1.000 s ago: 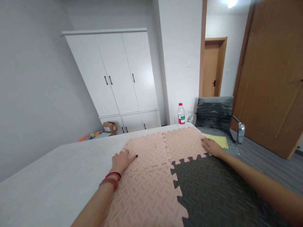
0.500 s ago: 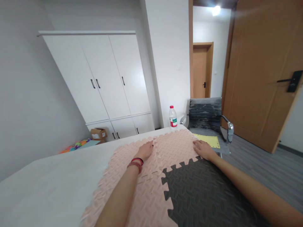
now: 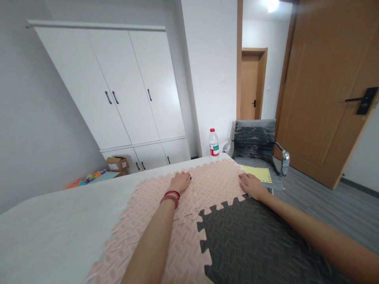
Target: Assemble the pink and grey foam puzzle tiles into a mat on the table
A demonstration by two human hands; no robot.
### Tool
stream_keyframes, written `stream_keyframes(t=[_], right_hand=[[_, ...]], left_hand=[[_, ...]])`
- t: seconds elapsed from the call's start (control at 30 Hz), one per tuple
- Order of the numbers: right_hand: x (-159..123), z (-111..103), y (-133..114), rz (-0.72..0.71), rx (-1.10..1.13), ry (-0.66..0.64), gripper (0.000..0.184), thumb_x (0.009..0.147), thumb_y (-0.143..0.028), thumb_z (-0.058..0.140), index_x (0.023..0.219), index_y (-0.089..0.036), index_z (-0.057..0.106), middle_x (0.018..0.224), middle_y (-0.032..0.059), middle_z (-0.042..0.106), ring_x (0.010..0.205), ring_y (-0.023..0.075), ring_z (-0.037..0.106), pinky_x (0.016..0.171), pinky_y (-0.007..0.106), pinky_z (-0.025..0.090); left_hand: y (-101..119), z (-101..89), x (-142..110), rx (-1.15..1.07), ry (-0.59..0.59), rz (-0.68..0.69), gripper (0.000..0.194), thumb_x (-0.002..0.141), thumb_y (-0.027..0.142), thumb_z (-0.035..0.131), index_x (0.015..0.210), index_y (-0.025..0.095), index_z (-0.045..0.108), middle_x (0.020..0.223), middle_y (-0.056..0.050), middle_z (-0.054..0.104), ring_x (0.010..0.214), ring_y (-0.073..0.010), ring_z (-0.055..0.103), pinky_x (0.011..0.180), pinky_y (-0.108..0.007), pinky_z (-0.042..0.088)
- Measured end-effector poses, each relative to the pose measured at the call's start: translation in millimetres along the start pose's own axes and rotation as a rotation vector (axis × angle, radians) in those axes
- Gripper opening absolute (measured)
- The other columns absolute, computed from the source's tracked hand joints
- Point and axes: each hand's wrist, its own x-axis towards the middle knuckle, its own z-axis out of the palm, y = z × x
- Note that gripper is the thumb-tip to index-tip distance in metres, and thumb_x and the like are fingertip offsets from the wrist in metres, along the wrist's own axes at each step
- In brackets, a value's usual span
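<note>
Interlocking foam mat tiles lie on a white table point(image 3: 59, 221): pink tiles point(image 3: 154, 221) at the left and far side, a dark grey tile point(image 3: 251, 240) at the near right. My left hand point(image 3: 180, 182) lies flat, fingers stretched, on the seam between the two far pink tiles point(image 3: 219, 177). My right hand point(image 3: 250, 184) rests palm down with fingers apart on the right edge of the far right pink tile, by its joint with the grey tile. Neither hand holds anything. Red and black bands circle my left wrist.
A plastic water bottle point(image 3: 213, 142) with a red cap stands at the table's far corner. A grey office chair point(image 3: 257, 146) with a yellow sheet point(image 3: 257, 172) on its seat is beyond. White wardrobe point(image 3: 118, 90), cardboard box point(image 3: 117, 162), toys on the floor, open wooden door point(image 3: 328, 90) at right.
My left hand has slid from the left pink tile's edge rightward and away to the seam between the far tiles. My right hand stays at the right edge. The view has shifted left.
</note>
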Motion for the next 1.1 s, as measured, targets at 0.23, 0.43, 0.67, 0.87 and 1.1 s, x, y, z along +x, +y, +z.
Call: stream_keyframes(t=[0.23, 0.43, 0.67, 0.87, 1.1], right_hand=[[2.0, 0.3, -0.5, -0.009, 0.005, 0.028, 0.047, 0.089, -0.039, 0.033, 0.127, -0.017, 0.051, 0.125, 0.0116, 0.053, 0.119, 0.0229, 0.044, 0.103, 0.035, 0.030], [4.1, 3.8, 1.9, -0.014, 0.033, 0.050, 0.047, 0.089, -0.040, 0.035, 0.125, -0.016, 0.052, 0.122, 0.0115, 0.054, 0.117, 0.0226, 0.046, 0.103, 0.034, 0.031], [4.7, 5.3, 4.3, -0.011, 0.043, 0.056, 0.045, 0.088, -0.038, 0.038, 0.125, -0.017, 0.053, 0.122, 0.0120, 0.054, 0.116, 0.0224, 0.046, 0.102, 0.034, 0.031], [3.4, 3.8, 3.4, -0.012, 0.041, 0.057, 0.045, 0.088, -0.038, 0.038, 0.125, -0.016, 0.052, 0.122, 0.0124, 0.054, 0.117, 0.0227, 0.045, 0.102, 0.033, 0.031], [1.4, 2.0, 2.8, -0.004, 0.053, 0.050, 0.045, 0.088, -0.039, 0.037, 0.125, -0.017, 0.052, 0.123, 0.0125, 0.054, 0.119, 0.0232, 0.044, 0.102, 0.034, 0.030]], left_hand=[[0.5, 8.0, 25.6, 0.044, 0.073, -0.079, 0.038, 0.088, 0.038, 0.054, 0.121, 0.019, 0.051, 0.124, -0.009, 0.054, 0.108, -0.0226, 0.055, 0.090, -0.046, 0.048], [6.2, 20.4, 46.9, 0.107, 0.061, -0.105, 0.036, 0.087, 0.039, 0.055, 0.116, 0.017, 0.054, 0.122, -0.008, 0.055, 0.108, -0.0227, 0.055, 0.091, -0.047, 0.047], [-0.8, 20.7, 46.8, 0.126, 0.039, -0.021, 0.036, 0.087, 0.038, 0.055, 0.116, 0.017, 0.054, 0.121, -0.008, 0.055, 0.106, -0.0220, 0.056, 0.089, -0.045, 0.049], [-9.8, 14.7, 34.3, 0.082, 0.010, 0.036, 0.036, 0.088, 0.040, 0.054, 0.116, 0.018, 0.055, 0.120, -0.008, 0.056, 0.104, -0.0214, 0.056, 0.088, -0.044, 0.049], [-1.4, 19.6, 12.6, 0.061, 0.041, 0.002, 0.041, 0.088, 0.043, 0.053, 0.120, 0.018, 0.052, 0.126, -0.009, 0.051, 0.113, -0.0250, 0.051, 0.092, -0.049, 0.045]])
